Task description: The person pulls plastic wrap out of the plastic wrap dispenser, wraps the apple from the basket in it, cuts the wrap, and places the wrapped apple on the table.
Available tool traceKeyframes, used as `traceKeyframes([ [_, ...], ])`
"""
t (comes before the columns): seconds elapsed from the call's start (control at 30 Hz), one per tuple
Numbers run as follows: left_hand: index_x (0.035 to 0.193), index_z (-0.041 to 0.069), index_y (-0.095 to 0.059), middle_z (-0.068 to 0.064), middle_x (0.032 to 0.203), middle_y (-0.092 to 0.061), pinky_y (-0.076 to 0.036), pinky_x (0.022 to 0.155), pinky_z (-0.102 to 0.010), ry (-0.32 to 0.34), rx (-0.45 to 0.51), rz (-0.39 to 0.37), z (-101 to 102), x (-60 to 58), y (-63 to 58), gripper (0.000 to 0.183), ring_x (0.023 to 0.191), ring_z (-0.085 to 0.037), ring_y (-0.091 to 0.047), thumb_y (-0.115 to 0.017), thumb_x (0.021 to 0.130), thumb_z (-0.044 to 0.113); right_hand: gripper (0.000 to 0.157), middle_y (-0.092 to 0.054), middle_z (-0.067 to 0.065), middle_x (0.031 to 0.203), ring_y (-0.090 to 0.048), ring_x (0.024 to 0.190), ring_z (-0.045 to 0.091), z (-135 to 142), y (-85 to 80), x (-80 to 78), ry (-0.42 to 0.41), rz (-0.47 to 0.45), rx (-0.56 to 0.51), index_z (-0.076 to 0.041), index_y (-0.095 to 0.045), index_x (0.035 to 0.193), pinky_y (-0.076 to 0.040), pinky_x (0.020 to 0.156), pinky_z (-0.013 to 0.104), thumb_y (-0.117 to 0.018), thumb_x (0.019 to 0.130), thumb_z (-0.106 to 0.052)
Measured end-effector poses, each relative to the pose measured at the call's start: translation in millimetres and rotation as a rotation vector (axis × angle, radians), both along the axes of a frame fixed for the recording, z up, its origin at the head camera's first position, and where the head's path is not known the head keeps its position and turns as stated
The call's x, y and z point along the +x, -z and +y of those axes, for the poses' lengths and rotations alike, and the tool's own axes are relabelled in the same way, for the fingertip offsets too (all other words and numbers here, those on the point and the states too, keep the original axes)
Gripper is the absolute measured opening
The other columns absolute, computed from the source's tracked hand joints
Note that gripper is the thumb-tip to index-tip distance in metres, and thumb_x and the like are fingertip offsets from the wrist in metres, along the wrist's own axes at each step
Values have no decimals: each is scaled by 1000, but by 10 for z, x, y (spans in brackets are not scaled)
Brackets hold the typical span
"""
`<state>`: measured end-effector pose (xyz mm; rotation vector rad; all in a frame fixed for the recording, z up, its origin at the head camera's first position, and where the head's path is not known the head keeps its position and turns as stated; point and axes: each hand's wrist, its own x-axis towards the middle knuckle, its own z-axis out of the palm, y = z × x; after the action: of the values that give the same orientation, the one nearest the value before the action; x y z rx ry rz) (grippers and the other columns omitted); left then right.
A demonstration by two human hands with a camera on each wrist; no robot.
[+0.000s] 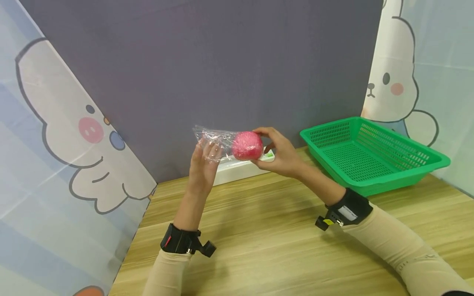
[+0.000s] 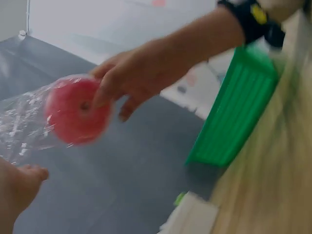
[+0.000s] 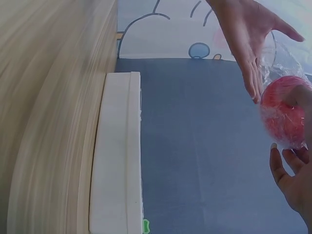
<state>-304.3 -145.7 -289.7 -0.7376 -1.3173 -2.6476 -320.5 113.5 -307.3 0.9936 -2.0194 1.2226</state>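
A red apple (image 1: 247, 146) sits inside a clear plastic bag (image 1: 214, 142), held up above the table. My right hand (image 1: 279, 154) grips the apple from its right side, thumb and fingers around it through the plastic. In the left wrist view the apple (image 2: 78, 109) shows a dark dimple facing the camera. My left hand (image 1: 205, 162) is at the loose left end of the bag, its fingers partly covered by the film. The right wrist view shows that left hand (image 3: 246, 44) with straight fingers and the thumb spread, beside the bag.
A green plastic basket (image 1: 403, 179) with slotted sides stands on the right of the wooden table (image 1: 259, 246). A long white box (image 1: 237, 172) with a green piece lies against the grey back panel (image 1: 222, 61). Cartoon-printed sheets (image 1: 55, 135) flank the table.
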Motion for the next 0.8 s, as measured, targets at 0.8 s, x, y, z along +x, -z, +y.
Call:
traceKeyframes([
  [0.8,167,-1,-12,-16,176,-17,-20,130,-39,62,0,220,334,54,175,129,160,-24,-22,-74,83,74,75,-65,3,135,-64,114,20,-205,83,120,-64,-25,-62,-8,-59,140,-62,75,37,-98,77,-17],
])
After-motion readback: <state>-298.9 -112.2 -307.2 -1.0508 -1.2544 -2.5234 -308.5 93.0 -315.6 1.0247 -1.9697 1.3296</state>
